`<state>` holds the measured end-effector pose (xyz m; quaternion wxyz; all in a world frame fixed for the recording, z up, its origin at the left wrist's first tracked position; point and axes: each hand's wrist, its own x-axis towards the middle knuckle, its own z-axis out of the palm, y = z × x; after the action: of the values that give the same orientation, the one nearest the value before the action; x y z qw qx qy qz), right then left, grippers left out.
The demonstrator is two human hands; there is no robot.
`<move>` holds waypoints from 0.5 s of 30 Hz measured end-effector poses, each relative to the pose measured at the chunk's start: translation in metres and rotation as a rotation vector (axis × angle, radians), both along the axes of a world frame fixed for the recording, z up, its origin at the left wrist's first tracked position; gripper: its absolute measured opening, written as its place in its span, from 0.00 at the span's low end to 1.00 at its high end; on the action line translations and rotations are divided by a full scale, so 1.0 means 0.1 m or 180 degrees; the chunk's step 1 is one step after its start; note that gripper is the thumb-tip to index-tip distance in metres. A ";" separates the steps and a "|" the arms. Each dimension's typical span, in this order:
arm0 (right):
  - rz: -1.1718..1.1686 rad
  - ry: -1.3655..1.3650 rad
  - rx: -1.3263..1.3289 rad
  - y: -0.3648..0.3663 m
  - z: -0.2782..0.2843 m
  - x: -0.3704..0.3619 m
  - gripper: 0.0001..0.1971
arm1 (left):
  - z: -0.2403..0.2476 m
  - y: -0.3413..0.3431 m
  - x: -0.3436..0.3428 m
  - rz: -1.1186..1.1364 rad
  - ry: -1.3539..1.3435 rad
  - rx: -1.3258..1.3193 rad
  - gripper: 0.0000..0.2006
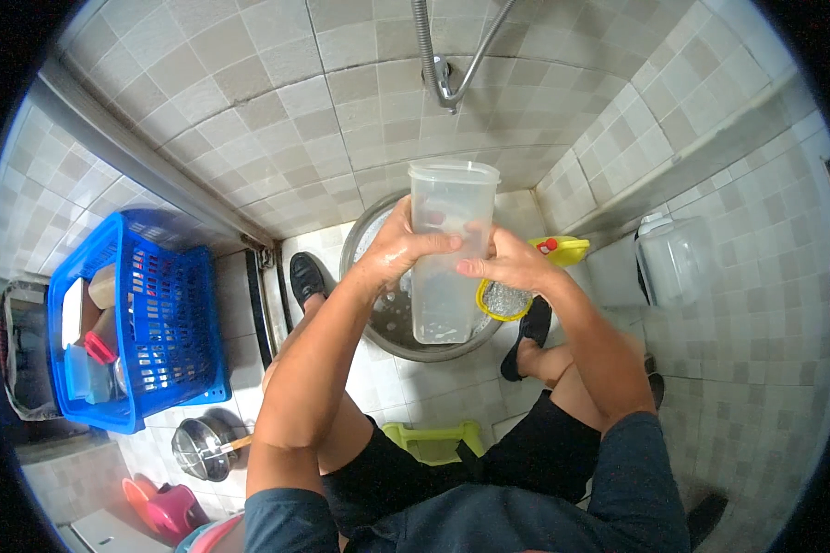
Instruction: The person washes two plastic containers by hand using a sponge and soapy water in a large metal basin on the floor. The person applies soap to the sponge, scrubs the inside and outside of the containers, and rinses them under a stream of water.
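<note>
A tall, translucent plastic container [444, 309] is held up between my two hands above a round metal basin [406, 350]. My left hand [398, 247] wraps its left side, thumb across the near face. From the other side my right hand [518, 263] grips it, with its fingers partly hidden behind the wall. Suds and water show in the basin below. Close beneath my right hand sits a yellow-rimmed bowl [481, 300] with a silvery mesh-like scourer [507, 300] in it. A yellow bottle with a red cap [563, 248] lies just beyond my right wrist.
At the left stands a blue plastic basket [171, 318] with mixed items, near a metal pot [203, 449]. A pink plastic item [171, 510] is at lower left. Between my legs is a green stool [433, 442]. A clear bin [678, 261] stands right; a shower hose [424, 41] hangs ahead.
</note>
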<state>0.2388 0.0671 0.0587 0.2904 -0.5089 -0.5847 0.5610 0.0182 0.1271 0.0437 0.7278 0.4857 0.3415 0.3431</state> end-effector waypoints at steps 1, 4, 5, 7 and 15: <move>0.0039 -0.0185 -0.0078 0.02 0.05 0.02 0.34 | -0.05 0.05 -0.01 0.0009 -0.0023 0.0013 0.48; -0.0348 -0.0769 0.0349 0.18 -0.19 0.39 0.25 | -0.14 0.17 0.12 0.0143 0.0408 0.0404 0.50; -0.0313 -0.0793 0.0383 0.25 -0.09 0.37 0.25 | -0.17 0.20 0.13 0.0353 0.0696 0.0470 0.51; -0.1151 -0.0490 0.0903 0.40 0.11 0.32 0.18 | -0.24 0.30 0.16 0.0611 0.0955 0.0550 0.51; -0.0951 -0.1860 0.2314 1.75 1.02 -0.05 0.21 | -0.50 0.54 0.48 0.0999 0.0919 0.0589 0.49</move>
<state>0.2340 0.2422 0.1607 0.3505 -0.5890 -0.7204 0.1064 0.0664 0.1809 -0.0061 0.5615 0.5354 0.4805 0.4089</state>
